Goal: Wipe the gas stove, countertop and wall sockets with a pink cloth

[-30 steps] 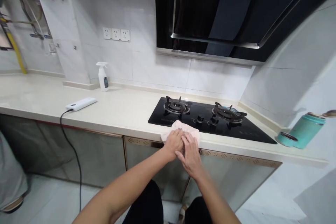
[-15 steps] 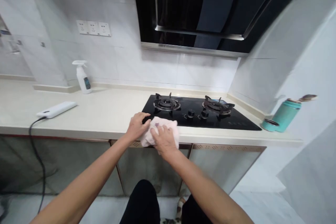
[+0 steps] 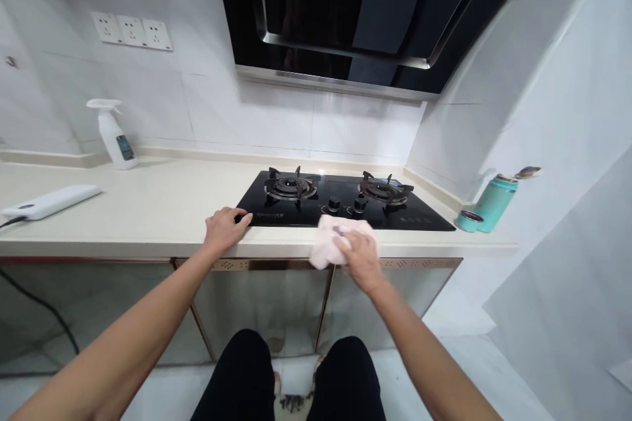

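Pink cloth (image 3: 326,241): I see it bunched and slightly blurred at the front edge of the worktop (image 3: 168,207), one part draped over that edge; I take every clock direction from here
Right hand (image 3: 361,260): its arm lies towards 5 o'clock; I see the fingers clamped on the cloth
Left hand (image 3: 225,230): at 9 o'clock, resting on the worktop, fingers loosely bent, thumb and forefinger slightly apart, gripping nothing; whether they touch the hob's corner or lie just beside it, I cannot tell
Black hob (image 3: 320,216): at 12 o'clock, just behind the cloth, with two burners (image 3: 291,188) and two knobs (image 3: 334,204)
Range hood (image 3: 336,13): at 12 o'clock, well above the hob
Turquoise bottle (image 3: 496,205): near 3 o'clock, a small turquoise cup (image 3: 468,222) just beside it
Spray bottle (image 3: 117,143): white, upright at 10 o'clock, near the wall (image 3: 212,105)
White device (image 3: 55,200): just past 9 o'clock, well apart from my cloth, lying flat with a black cord (image 3: 49,309)
Wall sockets (image 3: 132,31): between 10 and 11 o'clock
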`<state>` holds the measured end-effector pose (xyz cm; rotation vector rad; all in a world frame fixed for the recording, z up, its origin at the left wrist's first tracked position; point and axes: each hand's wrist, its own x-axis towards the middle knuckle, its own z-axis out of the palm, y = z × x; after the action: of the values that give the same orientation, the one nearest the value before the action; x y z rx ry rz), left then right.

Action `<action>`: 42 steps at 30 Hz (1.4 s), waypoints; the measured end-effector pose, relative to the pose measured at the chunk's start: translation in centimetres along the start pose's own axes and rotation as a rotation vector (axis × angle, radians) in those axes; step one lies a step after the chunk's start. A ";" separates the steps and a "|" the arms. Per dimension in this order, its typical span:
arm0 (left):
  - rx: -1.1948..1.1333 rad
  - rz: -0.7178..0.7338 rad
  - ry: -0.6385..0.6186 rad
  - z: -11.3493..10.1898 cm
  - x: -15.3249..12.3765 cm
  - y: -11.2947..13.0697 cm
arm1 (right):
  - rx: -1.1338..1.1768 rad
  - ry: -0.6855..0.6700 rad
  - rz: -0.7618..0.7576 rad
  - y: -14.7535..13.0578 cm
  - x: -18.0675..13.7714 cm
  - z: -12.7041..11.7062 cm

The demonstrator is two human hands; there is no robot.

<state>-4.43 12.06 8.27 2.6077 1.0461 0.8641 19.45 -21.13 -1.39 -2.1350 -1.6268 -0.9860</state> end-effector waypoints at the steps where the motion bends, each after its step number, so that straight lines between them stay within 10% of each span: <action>1: 0.037 0.016 0.000 0.1 -0.1 0.3 | -0.028 -0.026 0.043 2.7 -1.8 -0.9; 7: 0.107 0.027 -0.025 0.4 -0.5 1.4 | -0.204 -0.149 0.377 16.2 -10.4 -5.3; 12: 0.018 0.045 -0.098 0.0 -0.4 2.1 | -0.266 -0.179 0.519 18.9 -12.0 -6.3; 16: 0.006 0.041 -0.142 -0.2 -0.3 2.6 | -0.201 -0.206 0.437 12.7 -7.8 -6.2; 24: 0.048 0.072 -0.101 0.3 -0.5 2.0 | 0.037 -0.322 0.063 -9.9 8.0 -1.7; 29: 0.107 0.122 -0.049 0.9 -0.5 1.1 | 0.085 -0.275 -0.135 -14.2 11.4 -0.1; 35: 0.106 0.123 -0.077 0.7 -0.4 0.6 | 0.076 -0.219 -0.283 -5.5 6.0 -1.1; 42: 0.116 0.142 -0.082 0.6 -0.4 1.2 | -0.087 -0.197 0.245 9.9 -5.7 -5.4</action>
<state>-3.59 10.90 8.05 2.8174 0.9247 0.7385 26.00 -31.80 0.50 -2.4856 -1.3794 -0.8060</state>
